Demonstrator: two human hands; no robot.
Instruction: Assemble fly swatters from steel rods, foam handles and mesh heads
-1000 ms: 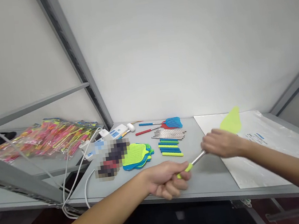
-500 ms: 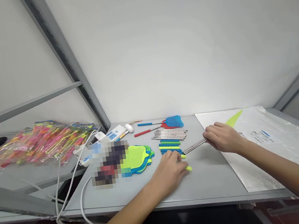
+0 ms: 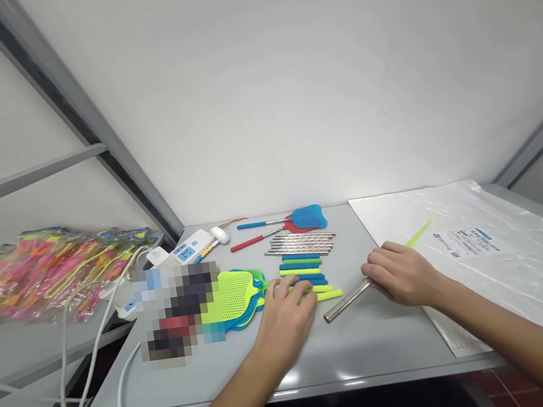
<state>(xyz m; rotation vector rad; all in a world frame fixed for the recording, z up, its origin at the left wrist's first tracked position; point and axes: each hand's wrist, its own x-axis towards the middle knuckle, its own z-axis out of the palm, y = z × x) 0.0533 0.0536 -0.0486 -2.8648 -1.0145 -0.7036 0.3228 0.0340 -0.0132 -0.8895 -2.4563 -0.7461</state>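
My right hand [image 3: 401, 273] is closed round a fly swatter's metal rod [image 3: 347, 300]. The rod slants down to the left, its end free above the table. Behind that hand a thin yellow-green swatter head [image 3: 419, 233] shows edge-on. My left hand [image 3: 288, 311] lies low over the handle sleeves, fingers curled on a yellow-green handle sleeve [image 3: 331, 295] that juts out to the right; its fingertips are partly hidden. Blue, green and yellow sleeves [image 3: 301, 271] lie in a row just beyond. Left of this hand are stacked yellow-green and blue swatter heads [image 3: 236, 295].
Several metal rods [image 3: 301, 243] lie behind the sleeves. Further back rest a blue swatter [image 3: 308, 217] and a red swatter [image 3: 249, 241]. Left are a power strip [image 3: 190, 247], white cables [image 3: 101, 333] and bagged colourful items [image 3: 55, 272]. A white plastic sheet [image 3: 493, 294] covers the right side.
My left hand has shifted left along the sleeves, away from the rod's end. The rod has tilted downward and come nearer me in my right hand. The view has moved slightly.
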